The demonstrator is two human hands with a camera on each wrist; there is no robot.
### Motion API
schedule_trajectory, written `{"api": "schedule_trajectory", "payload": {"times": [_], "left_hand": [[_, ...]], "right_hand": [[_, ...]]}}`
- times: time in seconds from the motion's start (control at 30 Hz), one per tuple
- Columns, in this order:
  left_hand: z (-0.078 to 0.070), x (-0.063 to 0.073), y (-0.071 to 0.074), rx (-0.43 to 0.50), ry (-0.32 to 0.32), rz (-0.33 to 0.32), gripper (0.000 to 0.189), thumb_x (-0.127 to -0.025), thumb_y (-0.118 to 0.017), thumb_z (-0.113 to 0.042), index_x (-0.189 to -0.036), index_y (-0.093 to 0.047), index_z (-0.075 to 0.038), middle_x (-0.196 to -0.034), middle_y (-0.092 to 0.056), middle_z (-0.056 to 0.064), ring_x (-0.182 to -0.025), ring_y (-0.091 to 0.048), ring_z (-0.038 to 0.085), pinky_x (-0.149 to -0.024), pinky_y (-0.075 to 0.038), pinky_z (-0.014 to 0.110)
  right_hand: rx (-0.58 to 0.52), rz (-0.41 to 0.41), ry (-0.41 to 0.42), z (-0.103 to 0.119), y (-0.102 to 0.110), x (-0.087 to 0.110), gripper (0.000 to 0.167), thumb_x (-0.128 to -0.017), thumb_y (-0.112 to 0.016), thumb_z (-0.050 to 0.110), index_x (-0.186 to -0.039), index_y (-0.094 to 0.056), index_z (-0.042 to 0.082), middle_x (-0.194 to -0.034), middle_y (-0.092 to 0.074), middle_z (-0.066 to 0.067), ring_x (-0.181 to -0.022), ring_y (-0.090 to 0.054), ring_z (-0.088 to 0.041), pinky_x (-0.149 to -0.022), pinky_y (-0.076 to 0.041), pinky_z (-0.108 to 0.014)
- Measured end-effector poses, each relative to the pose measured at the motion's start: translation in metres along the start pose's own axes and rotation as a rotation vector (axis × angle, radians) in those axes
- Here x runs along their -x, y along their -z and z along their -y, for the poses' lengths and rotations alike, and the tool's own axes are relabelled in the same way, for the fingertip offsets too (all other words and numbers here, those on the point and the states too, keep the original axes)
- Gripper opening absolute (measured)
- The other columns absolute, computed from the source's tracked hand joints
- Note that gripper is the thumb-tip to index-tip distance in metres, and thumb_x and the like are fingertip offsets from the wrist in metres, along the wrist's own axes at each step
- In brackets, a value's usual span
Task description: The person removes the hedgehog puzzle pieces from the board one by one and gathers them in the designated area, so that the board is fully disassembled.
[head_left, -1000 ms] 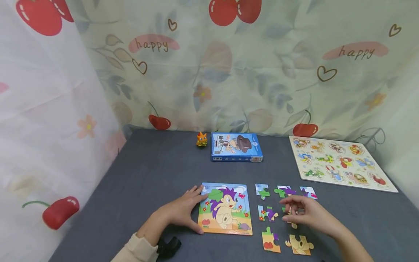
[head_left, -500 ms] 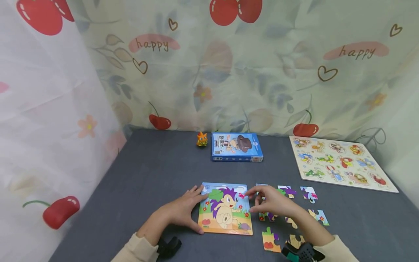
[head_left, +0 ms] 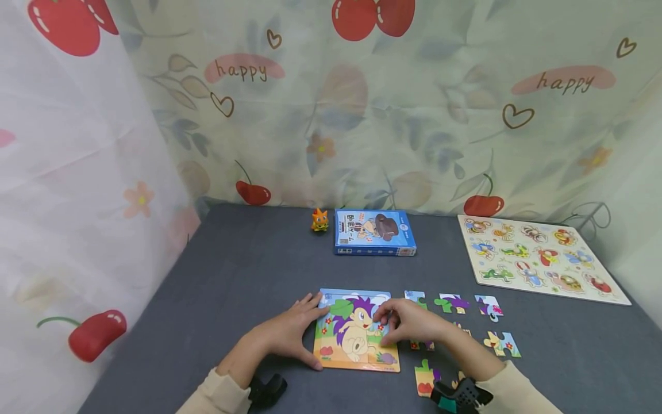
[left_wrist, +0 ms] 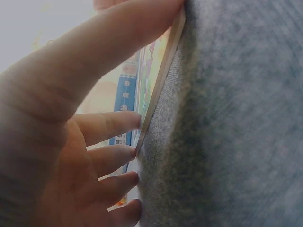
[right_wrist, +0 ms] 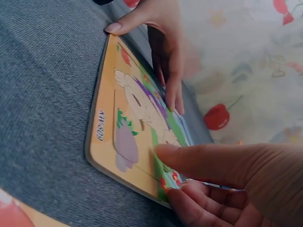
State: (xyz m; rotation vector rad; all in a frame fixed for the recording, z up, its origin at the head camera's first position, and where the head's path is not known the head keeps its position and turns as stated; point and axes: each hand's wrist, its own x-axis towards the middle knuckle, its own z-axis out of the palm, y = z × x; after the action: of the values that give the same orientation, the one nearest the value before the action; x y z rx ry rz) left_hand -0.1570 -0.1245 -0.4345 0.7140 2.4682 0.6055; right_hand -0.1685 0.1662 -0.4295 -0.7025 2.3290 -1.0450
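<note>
A square jigsaw puzzle board (head_left: 357,362) with a purple-haired hedgehog picture lies on the dark table. My left hand (head_left: 289,330) spans its left edge, thumb at the near corner and fingers at the far part; in the left wrist view the fingertips (left_wrist: 132,120) touch the board's side. Over the board's right part is my right hand (head_left: 414,322), its fingers bent and thumb apart from them. In the right wrist view the thumb rests on the picture (right_wrist: 125,142) and a fingertip lies at the right rim. Nothing shows held between them.
Several loose jigsaw pieces (head_left: 501,344) lie right of the board, some partly hidden under my right arm. A blue box (head_left: 374,233) and a small orange figurine (head_left: 319,220) stand at the back. An insect-picture board (head_left: 543,259) lies at the back right.
My right hand has moved left from above the loose pieces, past the board's right edge, to over the board. The left hand and the board have stayed in place.
</note>
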Motion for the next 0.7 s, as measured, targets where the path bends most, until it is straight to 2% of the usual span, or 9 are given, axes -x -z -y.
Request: {"api": "schedule_trajectory", "payload": {"times": [0.27, 0.5, 0.7], "left_hand": [[-0.001, -0.0002, 0.0003, 0.007, -0.01, 0.002, 0.102, -0.064, -0.076, -0.059, -0.147, -0.031, -0.02, -0.158, -0.01, 0.005, -0.145, -0.004, 0.033, -0.112, -0.019, 0.058], [-0.001, 0.0003, 0.0002, 0.0, -0.02, -0.006, 0.103, -0.064, -0.077, -0.058, -0.147, -0.031, -0.02, -0.158, -0.009, 0.006, -0.145, -0.005, 0.033, -0.112, -0.018, 0.057], [-0.0015, 0.0015, 0.0007, 0.004, -0.019, -0.006, 0.102, -0.064, -0.077, -0.058, -0.147, -0.031, -0.019, -0.158, -0.01, 0.007, -0.145, -0.005, 0.033, -0.111, -0.019, 0.058]], "right_hand": [[0.036, -0.004, 0.0, 0.0025, -0.0033, 0.0, 0.023, -0.074, -0.078, 0.013, -0.09, -0.063, 0.006, -0.077, -0.057, -0.002, -0.062, -0.049, -0.006, -0.056, -0.044, -0.019], [0.04, -0.005, -0.025, 0.0049, -0.0053, 0.0013, 0.023, -0.073, -0.079, 0.014, -0.088, -0.063, 0.006, -0.076, -0.056, -0.002, -0.063, -0.048, -0.007, -0.056, -0.043, -0.019], [-0.05, 0.009, -0.035, 0.0017, -0.0058, 0.0015, 0.022, -0.077, -0.075, 0.011, -0.091, -0.06, 0.003, -0.077, -0.057, -0.003, -0.066, -0.051, -0.01, -0.058, -0.046, -0.02]]}}
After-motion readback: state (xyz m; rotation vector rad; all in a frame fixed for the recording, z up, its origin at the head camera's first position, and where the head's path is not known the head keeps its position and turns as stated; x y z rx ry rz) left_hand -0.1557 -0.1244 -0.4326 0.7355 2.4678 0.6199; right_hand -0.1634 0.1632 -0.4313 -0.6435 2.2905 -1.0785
